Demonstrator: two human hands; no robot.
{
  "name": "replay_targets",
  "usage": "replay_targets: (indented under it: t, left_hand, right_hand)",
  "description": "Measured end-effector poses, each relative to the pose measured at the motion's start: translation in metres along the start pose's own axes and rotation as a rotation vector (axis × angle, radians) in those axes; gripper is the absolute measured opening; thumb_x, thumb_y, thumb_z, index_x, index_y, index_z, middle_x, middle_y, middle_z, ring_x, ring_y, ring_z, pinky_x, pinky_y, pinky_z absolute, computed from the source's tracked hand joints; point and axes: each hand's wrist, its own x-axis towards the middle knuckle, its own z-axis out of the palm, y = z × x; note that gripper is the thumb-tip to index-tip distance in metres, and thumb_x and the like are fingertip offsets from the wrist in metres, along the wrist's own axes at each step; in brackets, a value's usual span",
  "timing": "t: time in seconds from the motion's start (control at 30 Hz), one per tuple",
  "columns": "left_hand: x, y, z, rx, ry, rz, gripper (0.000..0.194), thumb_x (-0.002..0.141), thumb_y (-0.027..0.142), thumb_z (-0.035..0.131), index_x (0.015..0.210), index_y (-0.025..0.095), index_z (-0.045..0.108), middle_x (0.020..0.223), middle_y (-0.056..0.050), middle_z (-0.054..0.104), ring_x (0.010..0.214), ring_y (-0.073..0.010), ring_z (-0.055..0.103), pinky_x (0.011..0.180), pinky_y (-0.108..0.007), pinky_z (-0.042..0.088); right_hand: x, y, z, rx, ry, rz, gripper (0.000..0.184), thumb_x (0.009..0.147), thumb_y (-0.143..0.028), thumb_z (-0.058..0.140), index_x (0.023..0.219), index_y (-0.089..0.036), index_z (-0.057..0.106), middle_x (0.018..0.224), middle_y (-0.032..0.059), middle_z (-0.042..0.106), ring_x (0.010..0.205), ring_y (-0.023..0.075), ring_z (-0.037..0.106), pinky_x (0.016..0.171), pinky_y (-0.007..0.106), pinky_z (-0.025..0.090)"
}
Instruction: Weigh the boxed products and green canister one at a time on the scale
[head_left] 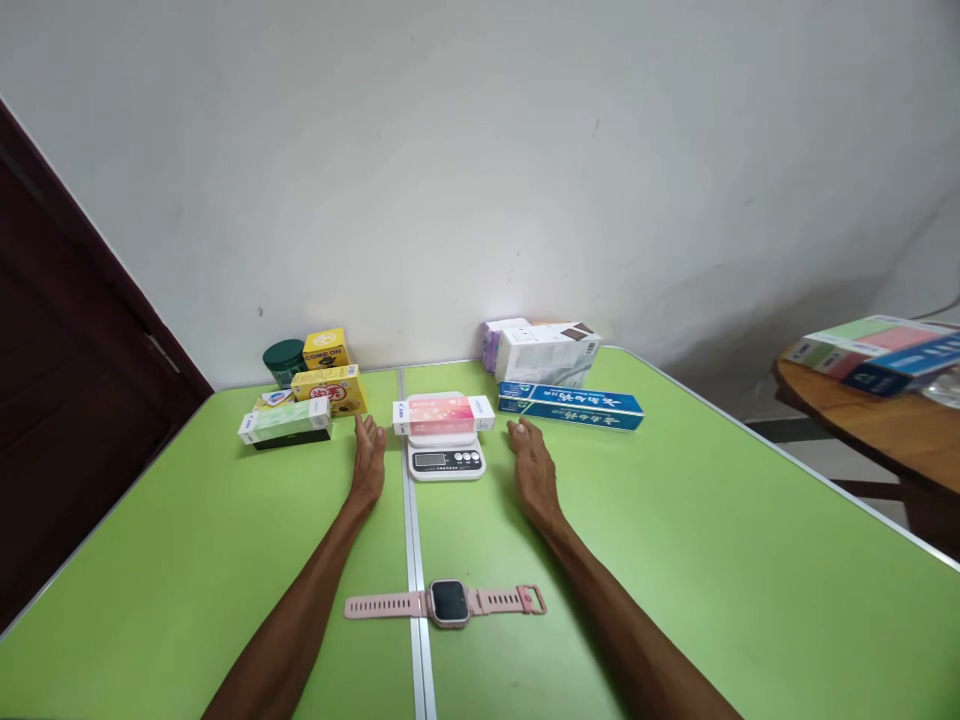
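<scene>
Flanking the scale: both hands are laid on the green folding table, one on each side of a small white kitchen scale.
Left hand: opened flat with the palm down and the fingers close together; nothing is held. The fingertips are just beside the left end of the box on the scale, not touching it.
Right hand: likewise flat and empty, with the fingers extended toward the wall and a small gap left to the box's right end.
Arms: both forearms are stretched well forward and angled slightly inward, bare to the lower frame edge.
Pink-and-white box: it lies lengthwise across the scale's platform, overhanging both sides.
Step in hand: judged to be a weighing, the box being left free on the platform with the hands kept off. The display cannot be read.
Next move: any lift of the box would call for both hands to be closed on its short ends.
Pink smartwatch: laid flat with the strap open, near the person, across the table's centre seam.
Right of scale: a long blue box, with white cartons behind it at the wall.
Left of scale: yellow boxes, a green jar and a green-and-white box.
Far right: a round wooden table bearing flat boxes.
</scene>
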Motion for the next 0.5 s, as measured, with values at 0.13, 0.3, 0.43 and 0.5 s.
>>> replay_targets:
  t: [0.13, 0.3, 0.43, 0.5]
  left_hand:
    - [-0.001, -0.003, 0.001, -0.04, 0.026, 0.016, 0.11, 0.092, 0.083, 0.045, 0.169, 0.018, 0.003, 0.174, -0.021, 0.024, 0.163, -0.029, 0.025, 0.133, -0.044, 0.021]
    - [-0.005, -0.003, 0.003, -0.056, 0.041, 0.032, 0.105, 0.093, 0.082, 0.045, 0.169, 0.023, 0.003, 0.175, -0.019, 0.025, 0.162, -0.0294, 0.029, 0.132, -0.048, 0.021]
    - [-0.013, 0.0, 0.007, 0.045, -0.038, 0.103, 0.101, 0.093, 0.079, 0.049, 0.169, 0.024, 0.012, 0.177, -0.016, 0.019, 0.164, -0.0294, 0.021, 0.134, -0.047, 0.016]
    - [-0.021, 0.004, 0.012, 0.111, -0.108, 0.13, 0.097, 0.094, 0.077, 0.05, 0.168, 0.023, 0.02, 0.177, -0.015, 0.019, 0.165, -0.0299, 0.015, 0.135, -0.048, 0.011]
  right_hand:
    - [-0.003, -0.004, 0.0, 0.043, 0.012, 0.101, 0.085, 0.095, -0.081, 0.038, 0.15, -0.019, 0.056, 0.148, 0.0165, 0.064, 0.137, 0.0341, 0.058, 0.118, 0.052, 0.042]
    - [-0.005, -0.018, -0.001, -0.012, 0.007, 0.136, 0.089, 0.094, -0.083, 0.036, 0.152, -0.017, 0.054, 0.153, 0.0182, 0.059, 0.143, 0.0367, 0.053, 0.123, 0.056, 0.036]
    - [-0.004, -0.023, 0.001, 0.021, -0.1, 0.072, 0.09, 0.093, -0.082, 0.042, 0.159, -0.021, 0.046, 0.164, 0.0133, 0.049, 0.154, 0.0328, 0.041, 0.128, 0.05, 0.03]
    - [-0.005, -0.022, 0.003, 0.042, -0.17, 0.044, 0.09, 0.091, -0.082, 0.046, 0.16, -0.023, 0.046, 0.166, 0.0104, 0.045, 0.156, 0.0317, 0.038, 0.131, 0.05, 0.027]
